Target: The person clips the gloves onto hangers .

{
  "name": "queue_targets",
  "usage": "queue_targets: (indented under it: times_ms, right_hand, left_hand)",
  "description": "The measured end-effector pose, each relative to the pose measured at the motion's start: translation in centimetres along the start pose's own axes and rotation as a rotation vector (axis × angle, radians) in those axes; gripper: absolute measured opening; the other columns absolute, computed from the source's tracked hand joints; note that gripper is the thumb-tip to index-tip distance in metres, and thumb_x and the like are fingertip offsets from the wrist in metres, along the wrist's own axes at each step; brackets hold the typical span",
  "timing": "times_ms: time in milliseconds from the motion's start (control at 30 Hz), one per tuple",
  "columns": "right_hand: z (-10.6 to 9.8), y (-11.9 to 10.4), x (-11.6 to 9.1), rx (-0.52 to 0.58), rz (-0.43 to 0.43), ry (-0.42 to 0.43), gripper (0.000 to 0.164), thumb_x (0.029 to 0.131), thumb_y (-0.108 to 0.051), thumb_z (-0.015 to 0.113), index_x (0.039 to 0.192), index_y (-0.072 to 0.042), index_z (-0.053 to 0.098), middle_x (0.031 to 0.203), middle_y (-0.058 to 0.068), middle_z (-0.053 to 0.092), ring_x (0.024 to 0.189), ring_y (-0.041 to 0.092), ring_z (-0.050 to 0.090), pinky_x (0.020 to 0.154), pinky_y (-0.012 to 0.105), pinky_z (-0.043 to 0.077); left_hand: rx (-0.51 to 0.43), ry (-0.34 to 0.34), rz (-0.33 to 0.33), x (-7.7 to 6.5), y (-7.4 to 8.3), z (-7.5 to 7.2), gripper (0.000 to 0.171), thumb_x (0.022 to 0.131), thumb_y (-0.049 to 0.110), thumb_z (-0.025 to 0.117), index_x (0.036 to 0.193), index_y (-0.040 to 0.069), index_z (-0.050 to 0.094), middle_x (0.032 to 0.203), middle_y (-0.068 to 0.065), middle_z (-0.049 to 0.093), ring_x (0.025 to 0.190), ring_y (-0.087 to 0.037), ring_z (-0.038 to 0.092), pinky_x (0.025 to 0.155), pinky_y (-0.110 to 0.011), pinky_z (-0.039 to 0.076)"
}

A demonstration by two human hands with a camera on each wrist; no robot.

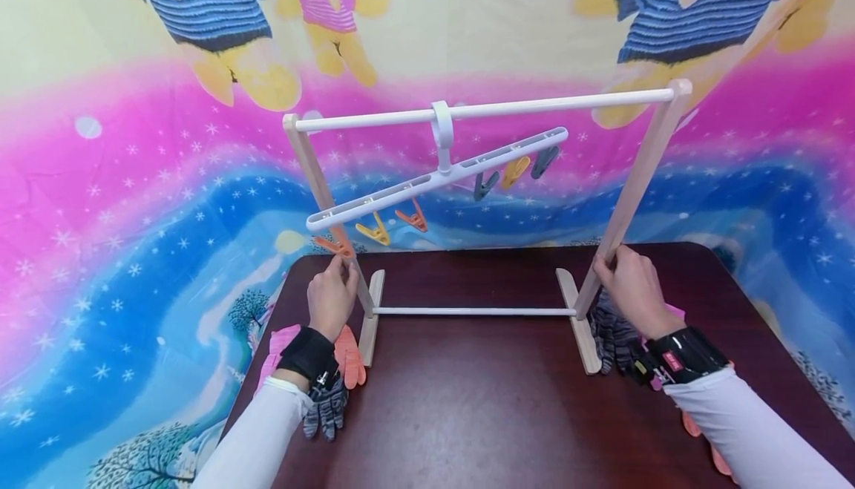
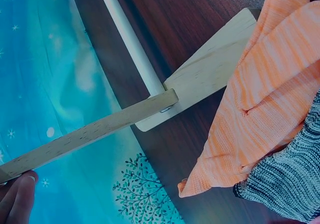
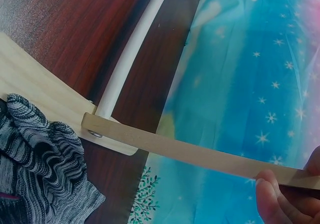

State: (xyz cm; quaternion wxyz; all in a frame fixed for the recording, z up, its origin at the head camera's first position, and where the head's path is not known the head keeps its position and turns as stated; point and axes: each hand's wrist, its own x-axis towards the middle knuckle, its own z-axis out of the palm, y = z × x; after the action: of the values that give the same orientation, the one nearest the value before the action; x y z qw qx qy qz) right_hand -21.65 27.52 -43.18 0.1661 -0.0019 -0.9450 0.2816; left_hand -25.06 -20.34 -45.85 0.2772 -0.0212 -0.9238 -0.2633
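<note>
left hand (image 1: 332, 294) grips rack's left post (image 1: 320, 185) at 9 o'clock | right hand (image 1: 633, 287) grips right post (image 1: 631, 192) at 3 o'clock | rack (image 1: 481, 109) upright mid-table (image 1: 467, 400), clip hanger (image 1: 434, 177) on top bar | gloves (image 1: 347, 355) beside each foot

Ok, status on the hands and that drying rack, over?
Left hand grips the rack's left post. Right hand grips the right post. Rack upright on the table, peg hanger on its top bar. Gloves lie beside both feet.
</note>
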Motion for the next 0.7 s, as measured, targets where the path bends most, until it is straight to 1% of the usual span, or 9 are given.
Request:
queue_targets:
  times_ms: [233,367,533,700]
  right_hand:
    - [-0.01,0.01,0.45,-0.008,-0.022,0.027,0.031,0.101,-0.019,0.055,0.082,0.004,0.061,0.068,0.018,0.064,0.052,0.018,0.053,0.042,0.029,0.031]
    - [0.03,-0.05,0.55,-0.008,-0.015,0.017,0.032,0.102,-0.020,0.054,0.082,0.004,0.061,0.070,0.019,0.064,0.053,0.018,0.053,0.042,0.029,0.032]
    - [0.07,0.02,0.56,-0.006,-0.007,0.005,0.032,0.102,-0.021,0.053,0.083,0.004,0.061,0.072,0.020,0.064,0.053,0.018,0.054,0.042,0.029,0.032]
    - [0.08,0.15,0.62,-0.010,-0.007,0.000,0.032,0.102,-0.020,0.052,0.084,0.004,0.061,0.074,0.022,0.066,0.054,0.019,0.055,0.042,0.029,0.032]
  left_hand:
    - [-0.007,0.006,0.007,-0.14,0.01,-0.08,0.015,0.098,0.016,0.060,0.094,0.003,0.066,0.060,-0.010,0.059,0.052,-0.027,0.057,0.052,-0.032,0.032]
    - [-0.001,0.012,0.017,-0.25,-0.08,-0.14,0.015,0.098,0.016,0.059,0.091,0.003,0.065,0.060,-0.010,0.059,0.051,-0.027,0.056,0.052,-0.032,0.033]
    - [-0.004,0.004,0.005,-0.45,0.08,-0.27,0.016,0.098,0.016,0.060,0.091,0.003,0.064,0.062,-0.011,0.061,0.052,-0.027,0.058,0.052,-0.031,0.032]
    - [0.000,-0.002,-0.004,-0.58,0.17,-0.31,0.016,0.098,0.016,0.059,0.092,0.003,0.065,0.061,-0.010,0.060,0.052,-0.026,0.056,0.052,-0.031,0.032]
